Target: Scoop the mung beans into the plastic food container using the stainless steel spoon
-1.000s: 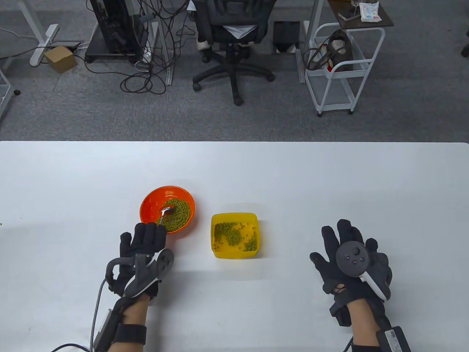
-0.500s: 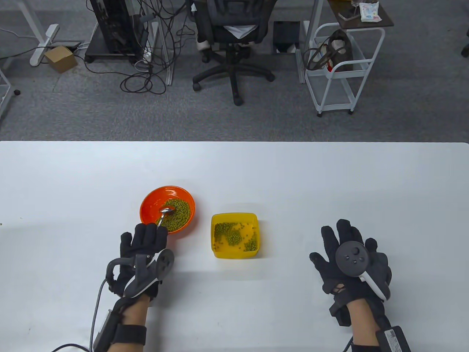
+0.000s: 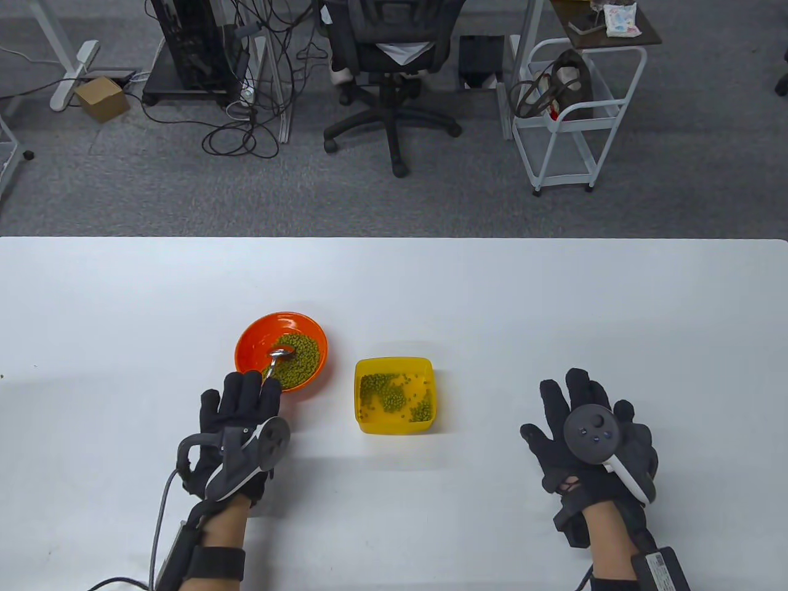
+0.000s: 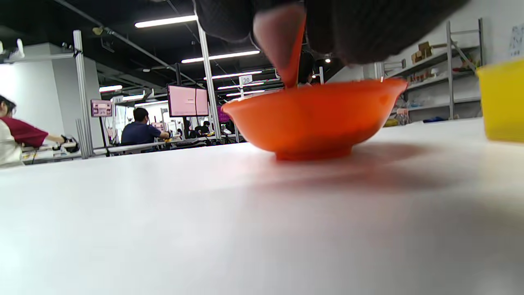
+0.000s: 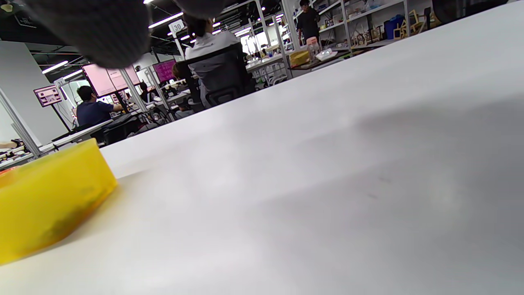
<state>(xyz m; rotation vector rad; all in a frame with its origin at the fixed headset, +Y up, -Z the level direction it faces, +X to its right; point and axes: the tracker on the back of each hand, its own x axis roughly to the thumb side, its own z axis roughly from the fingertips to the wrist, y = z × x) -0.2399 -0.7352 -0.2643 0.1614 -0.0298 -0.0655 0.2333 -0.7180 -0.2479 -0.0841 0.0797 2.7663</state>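
Fingers of the left hand (image 3: 237,425): curled forward over the near rim of the orange bowl (image 3: 253,335), closed about the handle end of the stainless steel spoon (image 3: 275,361); the exact pinch is hidden under the glove. In the left wrist view the handle drops from the gloved fingers (image 4: 356,28) behind the bowl wall.

Fingers of the right hand (image 3: 588,434): spread, palm down on the white table (image 3: 554,295), well apart from both vessels, holding nothing.

Spoon: its bowl lies in the mung beans (image 3: 298,360), handle rising over the near rim to the hand. Long axis runs from the near-left up to the far-right, bowl end pointing away from the person. Judged rigid, light and smooth; a hold far back on the handle gives reach but lets the bowl roll, so a firm pinch and a level wrist are advised.

Mung beans: small, hard, loose; likely to roll off a tilted spoon and scatter.

Plastic food container (image 3: 363,425): yellow, square, open-topped, just to the right of the orange bowl, apart from it, holding a partial layer of beans. Judged light and liable to slide if bumped.
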